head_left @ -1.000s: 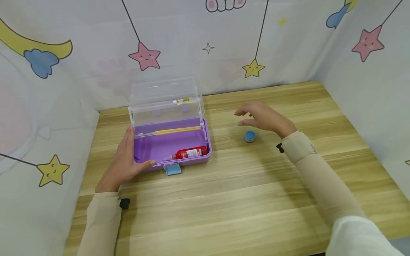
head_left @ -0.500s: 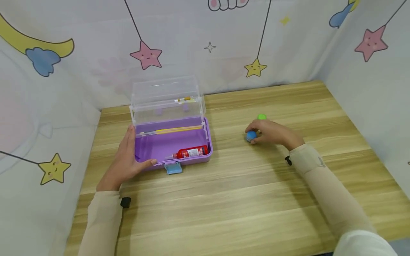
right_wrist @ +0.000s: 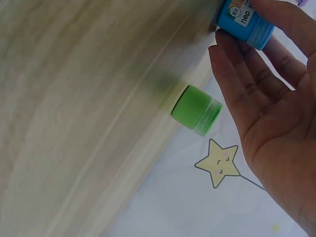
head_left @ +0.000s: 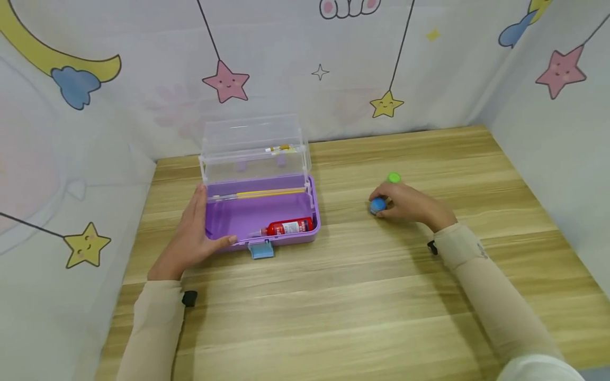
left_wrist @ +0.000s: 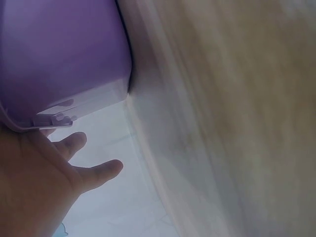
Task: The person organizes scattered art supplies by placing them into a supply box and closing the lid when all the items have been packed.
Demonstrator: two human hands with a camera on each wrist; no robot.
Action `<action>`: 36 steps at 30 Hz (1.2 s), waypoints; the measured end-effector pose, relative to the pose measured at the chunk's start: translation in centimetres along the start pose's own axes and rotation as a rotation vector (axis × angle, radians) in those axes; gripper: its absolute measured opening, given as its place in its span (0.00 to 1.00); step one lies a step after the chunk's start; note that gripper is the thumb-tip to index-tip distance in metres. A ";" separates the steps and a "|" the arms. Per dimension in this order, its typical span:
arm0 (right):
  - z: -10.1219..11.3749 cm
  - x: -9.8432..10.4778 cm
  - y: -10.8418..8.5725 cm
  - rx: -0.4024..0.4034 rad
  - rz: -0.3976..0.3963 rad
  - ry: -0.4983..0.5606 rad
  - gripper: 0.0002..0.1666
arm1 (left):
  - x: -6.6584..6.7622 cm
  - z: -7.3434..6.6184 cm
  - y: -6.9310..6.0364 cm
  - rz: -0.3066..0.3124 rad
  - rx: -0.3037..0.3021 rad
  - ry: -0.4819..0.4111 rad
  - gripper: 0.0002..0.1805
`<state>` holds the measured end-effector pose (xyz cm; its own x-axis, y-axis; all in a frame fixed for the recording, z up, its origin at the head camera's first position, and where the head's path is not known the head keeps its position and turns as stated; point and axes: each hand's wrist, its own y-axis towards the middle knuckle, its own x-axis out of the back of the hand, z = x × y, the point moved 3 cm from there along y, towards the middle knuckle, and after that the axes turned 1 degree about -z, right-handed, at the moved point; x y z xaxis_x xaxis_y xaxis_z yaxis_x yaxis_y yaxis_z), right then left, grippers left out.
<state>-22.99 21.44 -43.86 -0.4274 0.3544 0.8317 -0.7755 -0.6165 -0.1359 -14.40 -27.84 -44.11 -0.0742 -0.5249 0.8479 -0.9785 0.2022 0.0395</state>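
Between the thumb and fingers of my right hand (head_left: 407,205) is a small blue paint jar (head_left: 377,205), also seen with its label in the right wrist view; it is at or very near the tabletop. Just behind that hand stands a green jar (head_left: 393,178), shown whole as a green paint jar (right_wrist: 195,108) in the right wrist view. My left hand (head_left: 190,238) rests against the left side of a purple box (head_left: 295,241), thumb on its front rim, fingers fairly straight. Inside lie a red bottle (head_left: 290,226) with a pointed tip and thin yellow paintbrushes (head_left: 267,194).
The box's clear lid (head_left: 252,137) stands raised at the back, with a small white-and-orange item (head_left: 281,149) in its clear upper part. A blue latch (head_left: 261,250) hangs at the front. Printed curtains (head_left: 333,106) close off the back and sides of the wooden table (head_left: 333,307).
My right hand has come down from above the table and taken hold of the blue paint jar; the green jar has come into sight behind it. The left hand stays on the box.
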 end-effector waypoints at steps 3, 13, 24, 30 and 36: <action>-0.1 -0.1 -0.1 0.004 -0.007 -0.014 0.22 | 0.0 0.0 0.2 0.004 -0.004 -0.005 0.75; -0.2 -0.3 -0.2 -0.004 -0.036 0.000 0.20 | -0.1 0.0 0.5 0.009 0.000 0.013 0.75; 0.3 -0.3 0.7 0.081 -0.079 0.097 0.20 | 0.0 0.0 0.3 0.006 0.001 0.021 0.75; 0.8 0.0 1.3 0.102 -0.139 0.071 0.22 | 0.0 0.0 0.2 0.006 0.007 0.021 0.75; 1.4 0.5 2.1 0.130 -0.183 0.060 0.23 | 0.0 0.1 0.0 0.001 0.008 0.013 0.75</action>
<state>-24.18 19.28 -43.00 -0.3153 0.5074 0.8020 -0.7779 -0.6222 0.0879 -14.42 -27.93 -44.18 -0.0727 -0.5138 0.8548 -0.9801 0.1957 0.0343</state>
